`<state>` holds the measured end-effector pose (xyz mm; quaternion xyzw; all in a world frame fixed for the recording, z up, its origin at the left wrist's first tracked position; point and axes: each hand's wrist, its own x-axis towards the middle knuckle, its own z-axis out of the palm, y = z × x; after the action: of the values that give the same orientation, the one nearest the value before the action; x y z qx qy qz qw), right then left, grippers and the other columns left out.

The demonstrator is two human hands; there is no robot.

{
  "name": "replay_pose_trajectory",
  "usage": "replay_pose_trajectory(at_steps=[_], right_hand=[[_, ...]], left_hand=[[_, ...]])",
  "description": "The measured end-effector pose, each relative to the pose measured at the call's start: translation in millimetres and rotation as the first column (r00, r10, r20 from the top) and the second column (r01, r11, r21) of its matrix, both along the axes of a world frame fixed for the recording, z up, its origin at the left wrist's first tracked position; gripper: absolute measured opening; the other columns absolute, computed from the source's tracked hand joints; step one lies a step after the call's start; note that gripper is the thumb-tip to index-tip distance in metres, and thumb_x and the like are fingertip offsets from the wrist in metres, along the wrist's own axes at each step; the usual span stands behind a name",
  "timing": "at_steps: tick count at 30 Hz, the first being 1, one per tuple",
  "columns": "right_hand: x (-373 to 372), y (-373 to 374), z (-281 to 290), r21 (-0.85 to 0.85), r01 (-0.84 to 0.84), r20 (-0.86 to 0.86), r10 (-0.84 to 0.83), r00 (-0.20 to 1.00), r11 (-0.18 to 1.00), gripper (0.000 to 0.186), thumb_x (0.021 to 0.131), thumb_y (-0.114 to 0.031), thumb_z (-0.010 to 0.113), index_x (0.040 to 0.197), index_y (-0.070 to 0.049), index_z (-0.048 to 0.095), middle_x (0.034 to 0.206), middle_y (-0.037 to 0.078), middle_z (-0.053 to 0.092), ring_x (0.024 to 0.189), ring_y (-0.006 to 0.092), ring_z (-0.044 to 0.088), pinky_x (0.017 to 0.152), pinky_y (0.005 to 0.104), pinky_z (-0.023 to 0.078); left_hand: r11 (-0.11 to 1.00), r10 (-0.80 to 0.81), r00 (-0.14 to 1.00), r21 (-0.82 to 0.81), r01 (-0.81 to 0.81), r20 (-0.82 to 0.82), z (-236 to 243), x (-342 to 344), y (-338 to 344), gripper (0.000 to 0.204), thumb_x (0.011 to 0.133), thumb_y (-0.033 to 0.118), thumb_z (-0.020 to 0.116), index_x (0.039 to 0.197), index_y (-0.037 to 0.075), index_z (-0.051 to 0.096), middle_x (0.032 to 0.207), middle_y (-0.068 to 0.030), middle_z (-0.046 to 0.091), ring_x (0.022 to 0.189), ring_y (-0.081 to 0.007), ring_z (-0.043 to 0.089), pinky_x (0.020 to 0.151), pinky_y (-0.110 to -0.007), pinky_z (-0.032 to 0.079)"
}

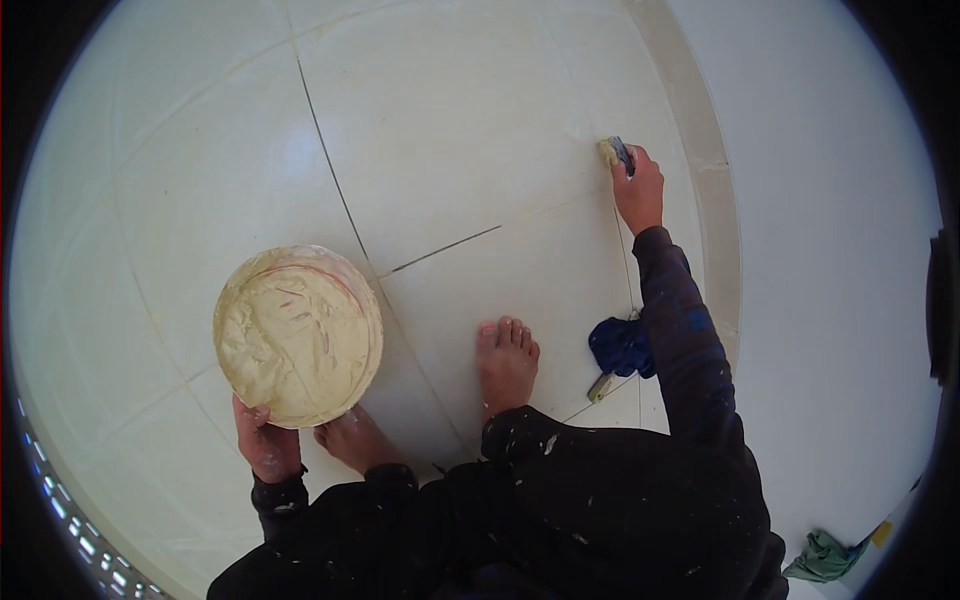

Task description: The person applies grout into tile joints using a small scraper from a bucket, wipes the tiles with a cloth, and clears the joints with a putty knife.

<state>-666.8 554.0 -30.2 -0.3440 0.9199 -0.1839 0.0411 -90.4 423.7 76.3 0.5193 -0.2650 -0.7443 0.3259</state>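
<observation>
My left hand (pixel 265 440) grips the near edge of a round tub (pixel 298 335) of pale cream paste. My right hand (pixel 636 188) holds a small flat blade (pixel 620 152) with cream paste on it against the tiled floor (pixel 450 130), near the right-hand skirting. Grout lines cross the tiles, some dark and some pale. A bunched dark blue cloth (pixel 615 348) lies beside my right forearm, with a small pale greenish tool (pixel 600 390) just below it.
My bare feet (pixel 508 360) are below me, one partly behind the tub. A white wall (pixel 820 260) with a beige skirting strip (pixel 715 170) bounds the right side. A green cloth (pixel 826 555) lies at the lower right.
</observation>
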Motion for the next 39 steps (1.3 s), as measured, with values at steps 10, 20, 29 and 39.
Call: replay_pose_trajectory(at_steps=[10, 20, 29, 39], right_hand=[[140, 7, 0, 0.028, -0.295, -0.039, 0.295, 0.955, 0.955, 0.038, 0.088, -0.007, 0.064, 0.125, 0.005, 0.065, 0.114, 0.017, 0.067, 0.103, 0.0349, 0.059, 0.091, 0.0438, 0.052], [286, -11, 8, -0.045, -0.480, -0.021, 0.479, 0.877, 0.876, 0.040, 0.085, -0.009, 0.068, 0.123, 0.003, 0.066, 0.121, 0.016, 0.065, 0.104, 0.0318, 0.062, 0.090, 0.0402, 0.056], [238, 48, 22, -0.246, 0.250, 0.663, -0.025, 0.748, 0.936, 0.034, 0.090, -0.013, 0.065, 0.119, 0.003, 0.072, 0.086, 0.019, 0.072, 0.071, 0.0207, 0.064, 0.070, 0.0349, 0.053], [182, 139, -1, 0.166, 0.167, -0.049, -0.161, 0.986, 0.972, 0.032, 0.087, -0.008, 0.064, 0.116, 0.004, 0.069, 0.109, 0.017, 0.069, 0.100, 0.0370, 0.062, 0.088, 0.0474, 0.053]], left_hand=[[1.000, 0.016, 1.000, 0.008, -0.016, 0.008, 4, -2, -1, 0.071, 0.087, 0.021, 0.058, 0.153, 0.001, 0.040, 0.153, -0.0161, 0.050, 0.143, -0.0321, 0.048, 0.120, -0.048, 0.038], [0.999, -0.020, 0.998, -0.041, 0.018, -0.065, -11, 0, -12, 0.067, 0.087, 0.018, 0.056, 0.151, 0.000, 0.043, 0.151, -0.0164, 0.052, 0.142, -0.0327, 0.049, 0.119, -0.047, 0.039], [0.999, 0.026, 0.999, -0.033, -0.025, 0.030, -3, -2, -15, 0.058, 0.089, 0.016, 0.052, 0.145, 0.003, 0.049, 0.149, -0.0140, 0.054, 0.139, -0.0330, 0.052, 0.114, -0.051, 0.044], [1.000, -0.022, 0.996, -0.011, 0.021, -0.081, -4, 0, -25, 0.052, 0.091, 0.016, 0.053, 0.141, 0.003, 0.052, 0.147, -0.0137, 0.057, 0.138, -0.0321, 0.054, 0.113, -0.051, 0.046]])
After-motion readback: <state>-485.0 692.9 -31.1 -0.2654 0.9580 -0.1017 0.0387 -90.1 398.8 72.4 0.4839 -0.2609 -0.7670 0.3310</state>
